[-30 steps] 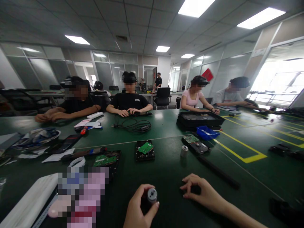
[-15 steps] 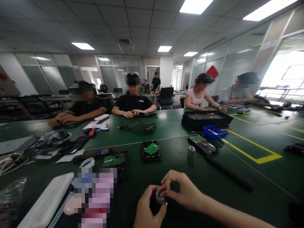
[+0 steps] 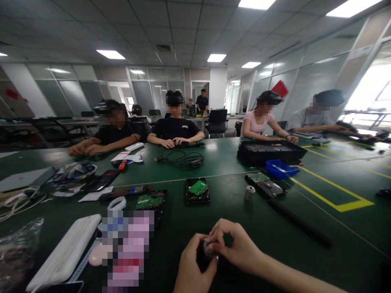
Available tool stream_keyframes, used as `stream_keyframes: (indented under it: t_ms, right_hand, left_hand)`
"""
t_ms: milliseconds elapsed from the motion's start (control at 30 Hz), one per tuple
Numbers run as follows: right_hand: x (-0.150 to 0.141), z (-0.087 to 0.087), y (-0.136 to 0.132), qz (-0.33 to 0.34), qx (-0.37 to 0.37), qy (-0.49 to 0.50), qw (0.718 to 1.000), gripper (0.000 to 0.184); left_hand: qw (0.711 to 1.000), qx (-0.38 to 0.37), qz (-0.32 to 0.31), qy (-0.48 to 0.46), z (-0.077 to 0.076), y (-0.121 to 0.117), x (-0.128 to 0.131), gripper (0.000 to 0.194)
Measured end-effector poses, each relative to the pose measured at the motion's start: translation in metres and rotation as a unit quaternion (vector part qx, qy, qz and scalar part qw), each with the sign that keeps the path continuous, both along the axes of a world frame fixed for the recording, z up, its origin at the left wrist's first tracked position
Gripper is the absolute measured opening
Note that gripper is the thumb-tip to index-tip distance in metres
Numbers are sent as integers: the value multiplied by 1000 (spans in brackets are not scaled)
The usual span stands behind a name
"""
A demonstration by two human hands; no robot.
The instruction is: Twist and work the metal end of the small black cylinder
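Low in the middle of the view, my left hand [image 3: 195,264] curls its thumb and fingers around a small metal cylinder [image 3: 208,248], much like a little motor. My right hand [image 3: 230,242] is closed in a pinch at the cylinder's upper end, its fingertips hiding most of that face. Whether a tiny part sits between those fingertips is not visible. A similar silver cylinder [image 3: 249,193] stands upright on the green table [image 3: 232,215], beyond my right hand. Farther off lies a black hard drive [image 3: 198,197] with a green circuit board [image 3: 198,187] on top.
To the left are another green board [image 3: 149,201], an electric screwdriver [image 3: 125,192], a white power strip [image 3: 65,248] and a pink pixelated item [image 3: 131,248]. On the right lie a hard drive [image 3: 269,186], a blue tray [image 3: 281,170] and a dark bar [image 3: 301,221]. Several people sit across.
The view has shifted slightly, so the table items appear a little farther right. My right fingertips now cover more of the cylinder's top; my left hand still holds it.
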State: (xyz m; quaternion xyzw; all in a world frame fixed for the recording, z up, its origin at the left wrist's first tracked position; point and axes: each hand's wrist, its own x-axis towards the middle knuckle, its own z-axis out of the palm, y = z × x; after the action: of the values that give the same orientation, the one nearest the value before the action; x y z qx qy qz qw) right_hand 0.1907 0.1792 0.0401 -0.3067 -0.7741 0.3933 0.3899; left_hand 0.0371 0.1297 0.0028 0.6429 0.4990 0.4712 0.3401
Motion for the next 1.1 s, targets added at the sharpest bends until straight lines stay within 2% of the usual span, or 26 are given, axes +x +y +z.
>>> stream_keyframes:
  t_ms: [167,333,433,533,633,700,800,867,933,1000,1100]
  right_hand:
    - [0,-4,3,-5,-14,-22,1000,30]
    - [7,6,3,-37,-24,-55,997,35]
    - [8,11,1,-6,-20,-42,999,29]
    - [5,8,-1,23,-2,-43,999,19]
    - [-1,6,-1,21,8,-36,999,23]
    - [0,9,1,14,-10,-9,1000,26]
    - [17,16,7,7,-49,24,998,28]
    - [40,15,11,-13,-61,5,998,30]
    - [65,6,13,-35,-70,-47,996,31]
    - [86,-9,14,-44,-47,-95,993,31]
    - [103,-28,11,-45,-24,-129,990,33]
  left_hand:
    - [1000,-6,1,5,3,-1,0,18]
    - [1000,-6,10,-5,0,0,1,21]
    - [1000,-3,13,-8,-2,0,1,20]
    - [1000,9,12,-9,-1,0,1,19]
    - [1000,11,4,-4,0,1,0,16]
    - [1000,3,7,6,0,1,0,17]
    - [1000,-6,22,15,1,0,0,21]
    - [999,-13,31,13,2,-1,0,23]
    - [999,-20,33,12,3,-3,0,23]
    - [999,-23,31,16,5,-3,0,23]
    - [999,-17,33,18,5,-3,-1,22]
